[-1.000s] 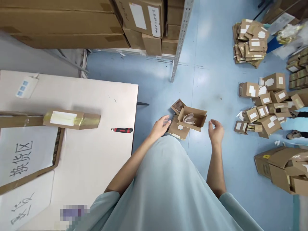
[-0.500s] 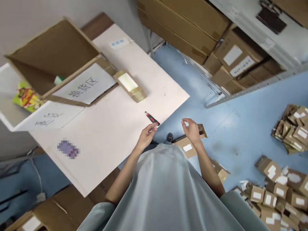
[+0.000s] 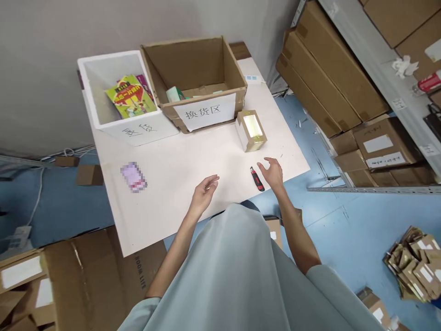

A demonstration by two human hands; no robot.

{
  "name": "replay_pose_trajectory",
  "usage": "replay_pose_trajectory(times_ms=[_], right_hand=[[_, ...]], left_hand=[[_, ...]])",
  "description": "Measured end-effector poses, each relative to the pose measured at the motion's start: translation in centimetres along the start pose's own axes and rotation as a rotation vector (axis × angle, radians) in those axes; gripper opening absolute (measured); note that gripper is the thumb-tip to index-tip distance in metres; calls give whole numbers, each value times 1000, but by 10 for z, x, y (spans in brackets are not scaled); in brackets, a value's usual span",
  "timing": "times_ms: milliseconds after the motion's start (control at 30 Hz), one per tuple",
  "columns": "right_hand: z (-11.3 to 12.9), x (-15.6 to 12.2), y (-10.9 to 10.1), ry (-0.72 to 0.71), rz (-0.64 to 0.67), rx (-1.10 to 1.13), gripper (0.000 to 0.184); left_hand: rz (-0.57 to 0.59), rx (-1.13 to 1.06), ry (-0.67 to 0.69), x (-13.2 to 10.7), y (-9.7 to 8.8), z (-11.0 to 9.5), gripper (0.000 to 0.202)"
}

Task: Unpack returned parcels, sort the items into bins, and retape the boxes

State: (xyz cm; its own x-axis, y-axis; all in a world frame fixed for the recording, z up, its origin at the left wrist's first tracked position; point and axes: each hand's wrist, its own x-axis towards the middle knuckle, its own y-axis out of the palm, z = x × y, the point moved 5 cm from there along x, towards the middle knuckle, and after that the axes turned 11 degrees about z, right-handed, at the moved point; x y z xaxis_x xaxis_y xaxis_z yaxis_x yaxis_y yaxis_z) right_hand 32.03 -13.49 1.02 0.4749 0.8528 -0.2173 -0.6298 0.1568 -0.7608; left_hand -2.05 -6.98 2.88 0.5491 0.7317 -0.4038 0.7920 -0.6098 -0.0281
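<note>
Over the front edge of the white table (image 3: 158, 207) is my left hand (image 3: 204, 195), its fingers loosely stretched and holding nothing. My right hand (image 3: 273, 174) hovers at the table's front right, thumb and fingers apart, with nothing between them. Just left of its thumb lies a red and black utility knife (image 3: 257, 179). Beyond the knife stands a small taped cardboard box (image 3: 243, 132) with a shiny white label on top.
An open carton (image 3: 168, 110) with a paper sign and a white foam box (image 3: 148, 134) holding colourful packets stand at the back. A pixelated purple item (image 3: 133, 177) lies left. A metal shelf (image 3: 365, 189) with cartons flanks the right; flattened cardboard (image 3: 413, 266) lies on the floor.
My view has turned and now faces the table squarely. My right hand has come from over the floor to beside the utility knife; my left hand is now farther from the knife.
</note>
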Motion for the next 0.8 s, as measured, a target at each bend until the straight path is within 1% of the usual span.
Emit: replay_pose_trajectory(times_ms=[67, 167, 267, 333, 433, 500, 567, 667, 733, 800], right_hand=[[14, 21, 9, 11, -25, -14, 53], [32, 55, 17, 50, -24, -58, 64], [44, 90, 22, 136, 30, -137, 75], [49, 111, 24, 185, 68, -171, 76], [50, 136, 29, 264, 112, -190, 81], [46, 144, 34, 320, 133, -192, 88], [42, 149, 37, 340, 139, -186, 91], [34, 151, 39, 314, 138, -185, 85], [28, 152, 39, 277, 134, -197, 79], [23, 152, 40, 209, 132, -213, 73]], left_hand=[[-20, -12, 7, -2, -20, 1, 64], [-51, -31, 28, -3, -42, 0, 65], [-91, -46, 50, 0, -56, -4, 67], [-120, -48, 57, 2, -61, -9, 68], [-153, -53, 50, 6, -62, -16, 67], [-172, -55, 42, 7, -62, -20, 65], [-196, -56, 31, 9, -60, -21, 65], [-233, -67, 2, 10, -54, -17, 66], [-248, -70, -28, 10, -47, -9, 66], [-252, -71, -64, 9, -37, 1, 64]])
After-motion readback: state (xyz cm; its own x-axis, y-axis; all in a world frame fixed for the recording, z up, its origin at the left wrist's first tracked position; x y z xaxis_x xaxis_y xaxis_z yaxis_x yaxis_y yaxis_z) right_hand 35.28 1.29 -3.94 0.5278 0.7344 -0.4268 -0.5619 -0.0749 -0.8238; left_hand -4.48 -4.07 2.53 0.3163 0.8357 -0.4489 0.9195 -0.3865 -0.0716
